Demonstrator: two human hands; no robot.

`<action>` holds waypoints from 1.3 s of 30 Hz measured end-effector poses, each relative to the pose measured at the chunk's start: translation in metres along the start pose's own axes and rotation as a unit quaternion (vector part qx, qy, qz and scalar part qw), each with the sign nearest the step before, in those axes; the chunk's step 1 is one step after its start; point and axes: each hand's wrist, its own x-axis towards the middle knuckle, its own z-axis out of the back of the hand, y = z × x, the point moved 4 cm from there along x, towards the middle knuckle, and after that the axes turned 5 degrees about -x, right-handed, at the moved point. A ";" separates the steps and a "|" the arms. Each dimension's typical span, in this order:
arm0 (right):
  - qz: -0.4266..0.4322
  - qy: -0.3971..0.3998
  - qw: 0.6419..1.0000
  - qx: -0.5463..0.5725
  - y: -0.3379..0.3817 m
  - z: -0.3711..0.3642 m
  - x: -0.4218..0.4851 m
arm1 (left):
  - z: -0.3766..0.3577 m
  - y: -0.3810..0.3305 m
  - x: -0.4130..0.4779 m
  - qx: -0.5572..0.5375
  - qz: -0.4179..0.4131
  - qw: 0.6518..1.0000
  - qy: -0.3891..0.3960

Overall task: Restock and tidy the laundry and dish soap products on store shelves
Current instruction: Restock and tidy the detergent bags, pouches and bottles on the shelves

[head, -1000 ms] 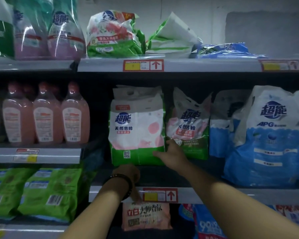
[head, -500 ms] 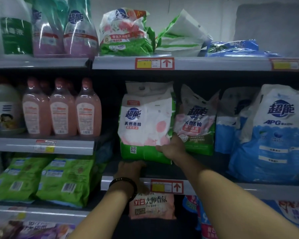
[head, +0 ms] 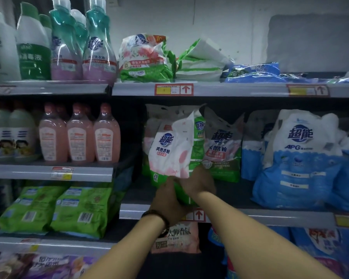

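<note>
A white, pink and green bag of soap powder stands tilted on the middle shelf, turned partly sideways. My left hand, with a dark bracelet at the wrist, grips its green bottom from below. My right hand holds the bag's lower right corner. A second bag of the same kind stands just to its right, and another shows behind it.
Big blue and white detergent bags fill the right of the middle shelf. Pink bottles stand to the left, green packs below them. The top shelf holds bottles, a slumped green bag and a blue bag.
Both hands have closed on the bag's bottom and drawn it forward, twisting and tilting it. The left hand rose from the shelf edge to the bag. The view shifted left.
</note>
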 end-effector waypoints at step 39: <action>0.238 -0.055 0.970 0.021 -0.018 -0.007 0.054 | 0.028 0.032 0.042 0.053 0.136 0.952 -0.269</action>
